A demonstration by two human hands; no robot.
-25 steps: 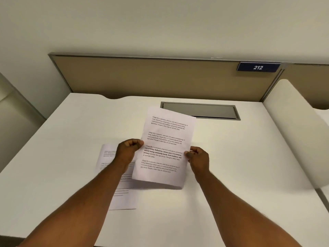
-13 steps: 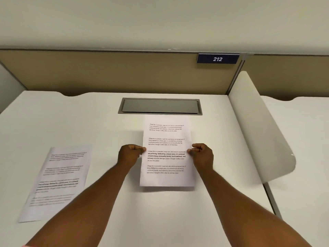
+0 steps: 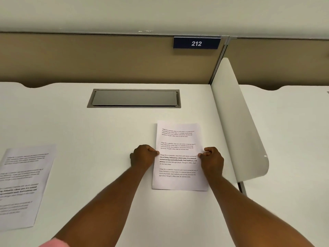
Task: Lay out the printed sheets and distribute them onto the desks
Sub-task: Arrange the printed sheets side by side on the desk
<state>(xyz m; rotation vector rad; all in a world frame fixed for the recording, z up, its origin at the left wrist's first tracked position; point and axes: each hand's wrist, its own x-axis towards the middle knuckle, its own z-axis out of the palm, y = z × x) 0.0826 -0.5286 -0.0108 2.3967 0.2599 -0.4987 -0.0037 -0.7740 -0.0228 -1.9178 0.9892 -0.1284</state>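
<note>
A printed sheet (image 3: 179, 180) with four blocks of text lies nearly flat on the white desk (image 3: 106, 132), right of centre. My left hand (image 3: 143, 156) pinches its left edge and my right hand (image 3: 211, 158) pinches its right edge, both at mid-height with fingers curled. A second printed sheet (image 3: 23, 186) lies flat at the desk's left side, well apart from both hands and blurred.
A grey cable hatch (image 3: 134, 98) is set into the desk behind the sheet. A white rounded divider (image 3: 238, 125) stands just right of my right hand, with another white desk (image 3: 292, 139) beyond it. A tan partition carries a blue "212" plate (image 3: 196, 43).
The held sheet has come down from a raised tilt to near the desk surface and shifted right. The view has moved right, so the other sheet now sits far left.
</note>
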